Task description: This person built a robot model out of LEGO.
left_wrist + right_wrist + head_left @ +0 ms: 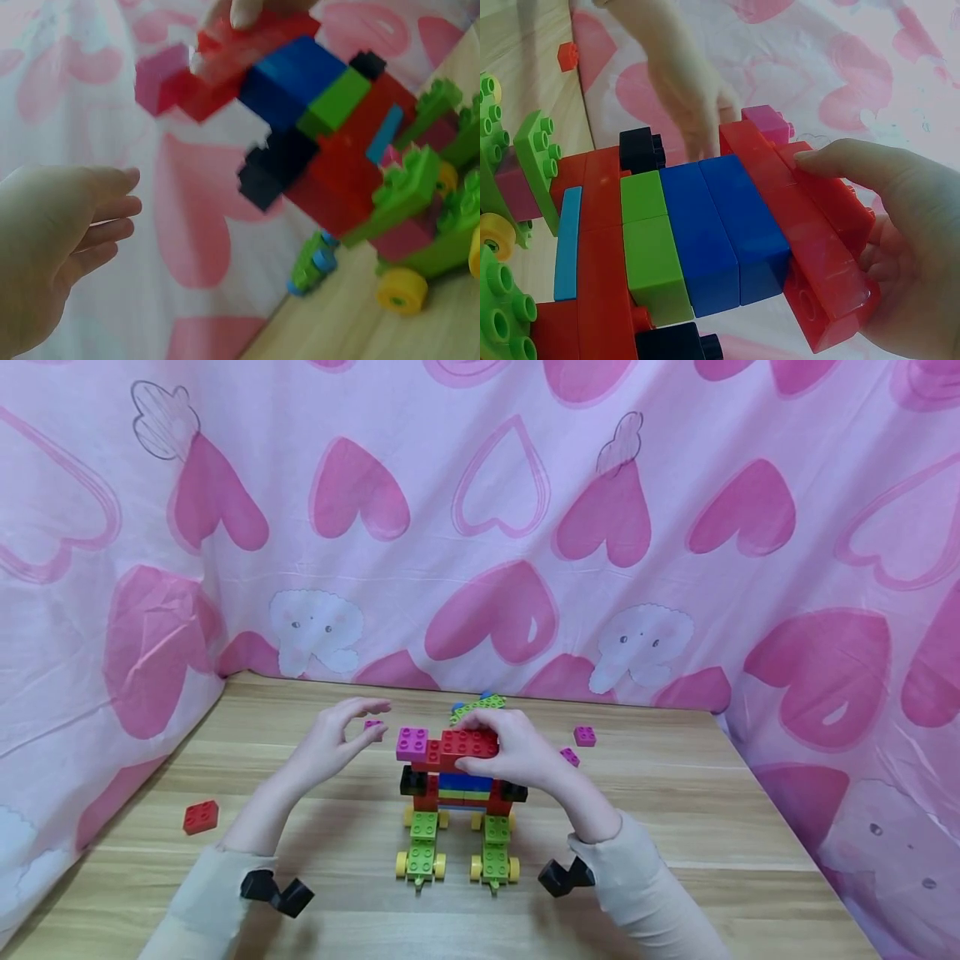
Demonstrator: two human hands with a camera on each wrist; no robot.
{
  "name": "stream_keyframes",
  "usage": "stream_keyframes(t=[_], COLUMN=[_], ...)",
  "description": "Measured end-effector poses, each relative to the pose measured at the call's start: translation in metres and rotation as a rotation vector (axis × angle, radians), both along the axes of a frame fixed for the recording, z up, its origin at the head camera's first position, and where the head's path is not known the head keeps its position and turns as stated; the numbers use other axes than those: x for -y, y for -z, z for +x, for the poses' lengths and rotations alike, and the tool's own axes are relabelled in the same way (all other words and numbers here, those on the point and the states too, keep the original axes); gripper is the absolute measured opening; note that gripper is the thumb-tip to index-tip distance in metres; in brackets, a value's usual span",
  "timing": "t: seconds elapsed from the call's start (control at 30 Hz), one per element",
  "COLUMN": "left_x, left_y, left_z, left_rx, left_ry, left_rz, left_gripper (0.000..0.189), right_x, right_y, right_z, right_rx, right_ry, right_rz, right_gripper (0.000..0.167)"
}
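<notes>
A toy-brick build stands on the table on two lime-green wheeled bases (422,853) with yellow wheels. Its middle has stacked blue bricks (705,232), a lime-green layer, red bricks and a black brick (274,169) on each side. Across the top lies a red row, with a magenta brick (412,745) at its left end. My right hand (517,750) pinches the upper red brick (461,743) there, thumb in front and fingers behind. To the left, my left hand (333,747) hovers apart from the build, fingers loosely bent with nothing between them.
Behind the build lies a lime-green wheeled piece with blue wheels (480,706). Magenta bricks (585,736) lie at the back right, and another (372,724) shows beyond my left fingertips. A loose red brick (201,817) is at left. Patterned cloth (495,552) hangs around the table.
</notes>
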State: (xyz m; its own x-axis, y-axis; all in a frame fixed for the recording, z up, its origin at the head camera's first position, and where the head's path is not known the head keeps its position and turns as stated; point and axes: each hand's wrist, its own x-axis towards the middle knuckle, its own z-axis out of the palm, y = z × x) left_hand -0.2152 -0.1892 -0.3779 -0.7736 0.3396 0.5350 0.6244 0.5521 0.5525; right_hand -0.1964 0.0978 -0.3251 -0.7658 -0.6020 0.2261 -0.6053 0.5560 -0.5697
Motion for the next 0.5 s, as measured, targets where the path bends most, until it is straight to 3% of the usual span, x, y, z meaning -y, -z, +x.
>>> stream_keyframes(t=[0.27, 0.5], left_x=[0.012, 0.020], left_y=[0.024, 0.043], left_z=[-0.017, -0.035], left_rx=[0.084, 0.181], left_ry=[-0.094, -0.103], left_rz=[-0.022, -0.078], left_gripper=[0.044, 0.057], right_x=[0.000, 0.000], right_y=[0.001, -0.001], right_z=[0.000, 0.001], right_rx=[0.003, -0.001], right_ry=[-0.012, -0.017], right_rz=[-0.008, -0.015], right_gripper=[0.036, 0.040])
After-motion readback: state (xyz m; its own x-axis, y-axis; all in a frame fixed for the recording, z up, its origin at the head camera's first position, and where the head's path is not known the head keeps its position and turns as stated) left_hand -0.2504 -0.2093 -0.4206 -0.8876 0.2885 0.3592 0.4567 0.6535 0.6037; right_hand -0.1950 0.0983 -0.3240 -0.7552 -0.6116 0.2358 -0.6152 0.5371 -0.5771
